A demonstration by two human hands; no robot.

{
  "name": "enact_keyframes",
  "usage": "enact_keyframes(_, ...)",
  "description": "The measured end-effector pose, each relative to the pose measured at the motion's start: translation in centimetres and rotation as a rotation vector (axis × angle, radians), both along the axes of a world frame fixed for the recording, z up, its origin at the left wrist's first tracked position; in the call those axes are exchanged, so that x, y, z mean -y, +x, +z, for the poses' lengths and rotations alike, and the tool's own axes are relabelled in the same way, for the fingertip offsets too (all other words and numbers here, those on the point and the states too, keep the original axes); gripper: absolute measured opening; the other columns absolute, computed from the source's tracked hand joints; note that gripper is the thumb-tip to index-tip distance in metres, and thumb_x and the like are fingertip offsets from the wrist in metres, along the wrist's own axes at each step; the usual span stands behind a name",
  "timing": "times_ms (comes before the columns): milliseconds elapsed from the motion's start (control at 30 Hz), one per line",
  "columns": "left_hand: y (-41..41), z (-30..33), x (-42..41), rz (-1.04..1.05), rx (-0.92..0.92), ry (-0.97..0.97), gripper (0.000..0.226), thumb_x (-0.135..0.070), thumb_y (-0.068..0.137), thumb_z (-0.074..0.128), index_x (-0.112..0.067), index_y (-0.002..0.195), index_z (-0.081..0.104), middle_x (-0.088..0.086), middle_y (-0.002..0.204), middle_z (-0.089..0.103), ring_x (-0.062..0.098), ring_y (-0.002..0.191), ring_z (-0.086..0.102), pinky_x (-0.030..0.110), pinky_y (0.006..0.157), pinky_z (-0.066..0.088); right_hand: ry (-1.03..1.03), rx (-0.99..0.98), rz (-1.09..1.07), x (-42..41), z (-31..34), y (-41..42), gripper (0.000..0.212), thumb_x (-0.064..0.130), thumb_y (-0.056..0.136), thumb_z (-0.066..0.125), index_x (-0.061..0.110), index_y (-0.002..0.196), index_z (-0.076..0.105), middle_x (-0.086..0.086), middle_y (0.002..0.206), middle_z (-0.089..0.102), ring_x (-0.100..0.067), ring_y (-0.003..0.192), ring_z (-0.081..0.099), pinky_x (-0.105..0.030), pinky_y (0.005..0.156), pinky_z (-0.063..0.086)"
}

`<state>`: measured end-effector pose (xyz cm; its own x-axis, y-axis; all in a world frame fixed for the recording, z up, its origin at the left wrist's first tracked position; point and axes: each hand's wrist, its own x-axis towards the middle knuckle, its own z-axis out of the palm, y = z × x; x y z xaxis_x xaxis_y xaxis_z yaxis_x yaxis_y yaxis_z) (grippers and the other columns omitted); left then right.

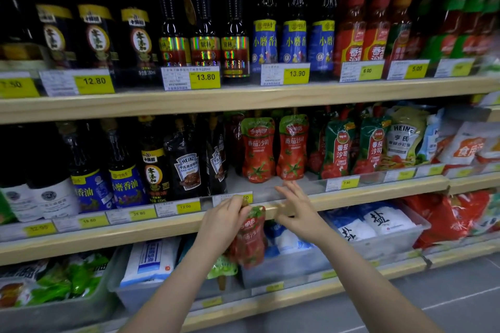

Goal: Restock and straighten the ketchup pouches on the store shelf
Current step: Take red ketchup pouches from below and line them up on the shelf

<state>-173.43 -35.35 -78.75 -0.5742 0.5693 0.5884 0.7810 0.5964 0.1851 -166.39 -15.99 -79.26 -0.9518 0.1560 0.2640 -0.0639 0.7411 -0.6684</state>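
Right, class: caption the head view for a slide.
Left hand holds a ketchup pouch below the shelf; open right hand reaches toward two standing pouches.

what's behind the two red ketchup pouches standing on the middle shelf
Behind the two standing ketchup pouches the middle shelf goes dark. Red packaging shows left of them, further back; whether more stand directly behind is hidden.

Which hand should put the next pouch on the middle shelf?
Left. The left hand already grips the ketchup pouch by its top, just below the shelf edge. The right hand is open and holds nothing, so it is free to steady the two standing pouches.
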Motion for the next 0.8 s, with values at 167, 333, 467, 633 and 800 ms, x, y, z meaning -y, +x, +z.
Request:
enact_keyframes(167,0.1,2.0,-1.5,-0.137,0.084,0.120,0.025,-0.036,0.096,0.043,-0.012,0.093,0.049,0.005,0.075,0.060,0.026,0.072,0.058,0.032,0.054,0.027,-0.514,0.056,0.210,2.1,1.2,1.4,0.034,0.015,0.084,0.066,0.013,0.117,0.061,-0.007,0.117,0.065,-0.015,0.107,0.060,-0.032,0.095,0.048)
enact_keyframes(333,0.4,2.4,-1.7,-0.240,0.476,0.462,0.026,-0.041,0.080,0.065,-0.035,0.099,0.049,-0.019,0.090,0.060,-0.002,0.083,0.058,0.012,0.064,0.041,-0.752,-0.008,0.049,2.1,1.7,1.2,0.019,0.010,0.087,0.059,0.001,0.101,0.067,-0.014,0.094,0.071,-0.021,0.084,0.066,-0.035,0.077,0.054)
enact_keyframes(467,1.5,-2.2,-0.6,-0.263,0.886,0.261,0.063,-0.049,0.050,0.083,-0.044,0.104,0.050,-0.022,0.104,0.063,-0.008,0.091,0.061,0.019,0.076,0.051,-0.851,-0.059,0.006,1.4,2.5,1.6,0.010,0.013,0.087,0.060,0.012,0.090,0.070,0.001,0.080,0.075,-0.012,0.074,0.070,-0.021,0.061,0.055)
enact_keyframes(633,2.1,-4.8,-1.7,-0.190,0.889,0.270,0.045,-0.039,0.051,0.086,-0.036,0.087,0.061,-0.017,0.084,0.070,-0.005,0.078,0.065,0.017,0.068,0.051,-0.846,-0.091,0.005,1.9,3.9,1.7,0.012,0.014,0.088,0.058,0.014,0.097,0.067,0.006,0.081,0.075,-0.006,0.076,0.069,-0.019,0.064,0.056)
enact_keyframes(800,2.7,-4.1,-3.3,-0.181,0.789,0.346,0.032,-0.031,0.053,0.081,-0.038,0.075,0.060,-0.017,0.064,0.068,-0.001,0.057,0.063,0.013,0.050,0.046,-0.569,-0.014,-0.111,3.5,2.0,2.3,0.058,0.018,0.065,0.082,0.019,0.113,0.050,0.005,0.103,0.063,-0.007,0.093,0.062,-0.026,0.079,0.053)
